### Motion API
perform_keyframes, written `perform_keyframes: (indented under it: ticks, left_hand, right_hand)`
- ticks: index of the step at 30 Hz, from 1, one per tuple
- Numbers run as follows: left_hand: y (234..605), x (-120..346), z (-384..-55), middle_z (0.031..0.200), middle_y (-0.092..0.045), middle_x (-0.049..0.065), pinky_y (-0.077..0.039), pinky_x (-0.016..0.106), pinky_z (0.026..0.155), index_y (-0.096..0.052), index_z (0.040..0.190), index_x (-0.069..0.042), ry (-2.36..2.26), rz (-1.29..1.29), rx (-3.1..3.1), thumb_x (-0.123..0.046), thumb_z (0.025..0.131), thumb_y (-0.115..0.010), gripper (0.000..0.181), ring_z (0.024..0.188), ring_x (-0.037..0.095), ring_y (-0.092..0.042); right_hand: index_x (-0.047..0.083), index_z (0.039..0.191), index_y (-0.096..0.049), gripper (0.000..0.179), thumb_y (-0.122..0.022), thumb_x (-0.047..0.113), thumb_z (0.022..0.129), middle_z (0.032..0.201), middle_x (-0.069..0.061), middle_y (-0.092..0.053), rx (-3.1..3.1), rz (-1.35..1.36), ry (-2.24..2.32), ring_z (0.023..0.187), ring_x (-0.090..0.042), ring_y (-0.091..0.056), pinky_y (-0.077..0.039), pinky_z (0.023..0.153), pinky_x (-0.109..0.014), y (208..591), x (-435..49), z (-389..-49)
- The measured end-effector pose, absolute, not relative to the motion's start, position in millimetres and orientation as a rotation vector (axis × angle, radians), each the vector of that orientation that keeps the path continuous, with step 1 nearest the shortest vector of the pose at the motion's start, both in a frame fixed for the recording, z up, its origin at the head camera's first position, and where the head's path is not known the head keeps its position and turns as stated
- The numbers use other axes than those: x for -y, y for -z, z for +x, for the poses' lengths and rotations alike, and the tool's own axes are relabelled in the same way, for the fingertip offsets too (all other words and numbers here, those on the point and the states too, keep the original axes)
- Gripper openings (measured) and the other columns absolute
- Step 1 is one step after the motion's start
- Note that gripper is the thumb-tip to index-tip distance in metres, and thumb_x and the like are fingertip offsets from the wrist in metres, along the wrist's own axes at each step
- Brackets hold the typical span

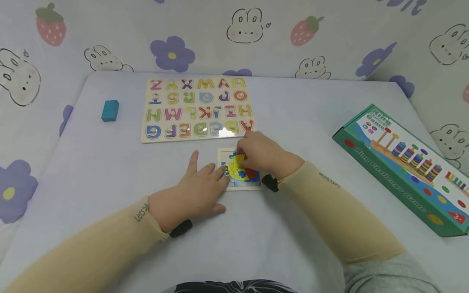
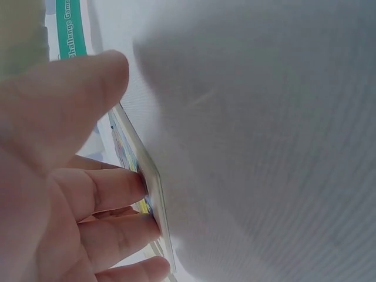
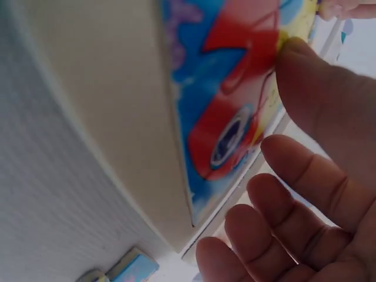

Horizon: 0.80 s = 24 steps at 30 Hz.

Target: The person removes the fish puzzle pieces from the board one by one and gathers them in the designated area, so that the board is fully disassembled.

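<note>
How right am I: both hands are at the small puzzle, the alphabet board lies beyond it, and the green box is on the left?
One slip: the head view shows the green box on the right. The left hand and right hand are at the small puzzle, the alphabet board beyond it.

Red, yellow and blue fill the puzzle (image 1: 237,173) within its cream rim (image 1: 242,189). Beyond the puzzle, a cream board (image 1: 198,106) bears multicoloured letters (image 1: 188,97); right of the puzzle, a box (image 1: 403,171) is green and white.
</note>
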State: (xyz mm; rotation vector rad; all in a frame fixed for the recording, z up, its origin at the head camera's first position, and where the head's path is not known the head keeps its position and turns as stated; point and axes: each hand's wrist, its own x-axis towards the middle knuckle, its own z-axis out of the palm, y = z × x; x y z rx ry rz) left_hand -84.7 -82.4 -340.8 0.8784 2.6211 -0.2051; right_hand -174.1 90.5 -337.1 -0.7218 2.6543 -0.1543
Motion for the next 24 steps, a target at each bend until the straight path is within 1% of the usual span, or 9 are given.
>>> perform_keyframes:
  ticks: [4,10,17,20,24]
  left_hand:
    - [339.9,81.4,-84.7,0.156,-0.037,0.005,0.003,0.070,0.112,-0.043,0.147,-0.019,0.203,0.873,-2.610,-0.064,0.084,-0.060,0.079,0.143,0.029,-0.032]
    - [338.5,81.2,-85.4,0.156,-0.036,0.006,0.004,0.070,0.112,-0.042,0.147,-0.019,0.202,0.881,-2.598,-0.064,0.085,-0.059,0.079,0.144,0.030,-0.032]
    - [337.4,82.8,-86.1,0.157,-0.034,0.006,0.002,0.070,0.112,-0.041,0.148,-0.018,0.220,0.895,-2.590,-0.065,0.086,-0.057,0.079,0.144,0.030,-0.032]
    - [337.7,83.3,-86.2,0.156,-0.035,0.006,0.003,0.070,0.111,-0.041,0.147,-0.018,0.212,0.900,-2.588,-0.065,0.086,-0.057,0.079,0.143,0.030,-0.032]
    - [337.9,83.8,-86.3,0.156,-0.035,0.006,0.004,0.070,0.111,-0.042,0.147,-0.018,0.197,0.899,-2.585,-0.064,0.086,-0.058,0.078,0.144,0.030,-0.032]
  right_hand:
    - [0.009,0.104,-0.070,0.026,-0.075,0.026,0.085,0.100,-0.004,-0.061,-2.642,-0.681,0.154,0.095,-0.021,-0.052,-0.050,0.092,-0.033,338.6,-89.3,-173.9]
    - [0.009,0.108,-0.066,0.031,-0.075,0.027,0.085,0.104,-0.004,-0.057,-2.623,-0.595,0.151,0.096,-0.020,-0.053,-0.051,0.094,-0.032,341.2,-87.0,-175.1]
    - [0.008,0.112,-0.057,0.037,-0.075,0.026,0.085,0.104,-0.005,-0.058,-2.580,-0.528,0.196,0.096,-0.020,-0.055,-0.052,0.093,-0.032,340.1,-85.7,-177.8]
    - [0.008,0.115,-0.057,0.037,-0.074,0.024,0.087,0.108,-0.006,-0.059,-2.576,-0.545,0.189,0.098,-0.021,-0.055,-0.051,0.095,-0.032,338.3,-86.4,-177.6]
    - [0.007,0.122,-0.060,0.036,-0.070,0.018,0.089,0.116,-0.008,-0.059,-2.571,-0.603,0.173,0.104,-0.021,-0.055,-0.049,0.099,-0.035,335.3,-88.5,-176.7]
